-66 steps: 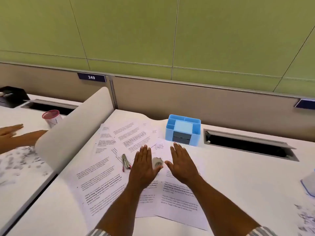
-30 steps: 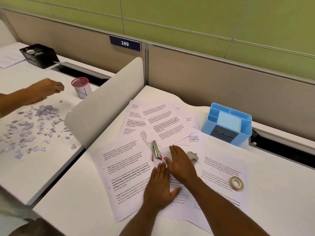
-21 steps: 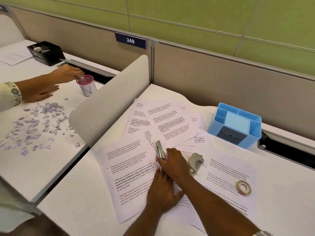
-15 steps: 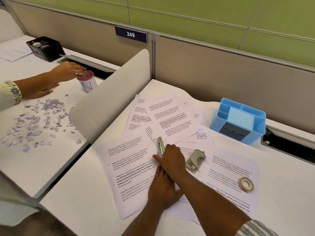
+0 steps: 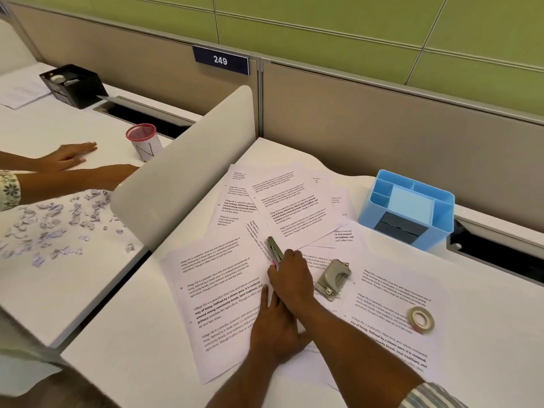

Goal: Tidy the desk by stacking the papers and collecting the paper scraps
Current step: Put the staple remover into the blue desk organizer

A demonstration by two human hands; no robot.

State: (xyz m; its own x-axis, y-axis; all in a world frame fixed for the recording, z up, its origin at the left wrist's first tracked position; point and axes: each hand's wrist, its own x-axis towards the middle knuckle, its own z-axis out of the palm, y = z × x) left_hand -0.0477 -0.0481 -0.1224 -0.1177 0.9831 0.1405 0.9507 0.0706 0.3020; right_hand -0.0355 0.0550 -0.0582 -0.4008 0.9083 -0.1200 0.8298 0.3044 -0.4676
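While printed papers [image 5: 223, 293] lie fanned and overlapping across the white desk [image 5: 132, 357], the right hand [image 5: 290, 276] curls loosely over the near end of a stapler [image 5: 274, 249] resting on the sheets; whether the fingers actually grip it cannot be told. Just behind, the left hand [image 5: 275, 328] presses flat, fingers spread, on the sheets. A hole punch [image 5: 332, 279] and tape roll [image 5: 421, 319] sit on the papers to the right; a blue organizer [image 5: 409, 210] stands beyond. Paper scraps [image 5: 56, 225] litter the neighbouring desk.

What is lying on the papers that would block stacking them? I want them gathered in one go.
Three things rest on the papers: a stapler under the right hand, a hole punch, and a tape roll.
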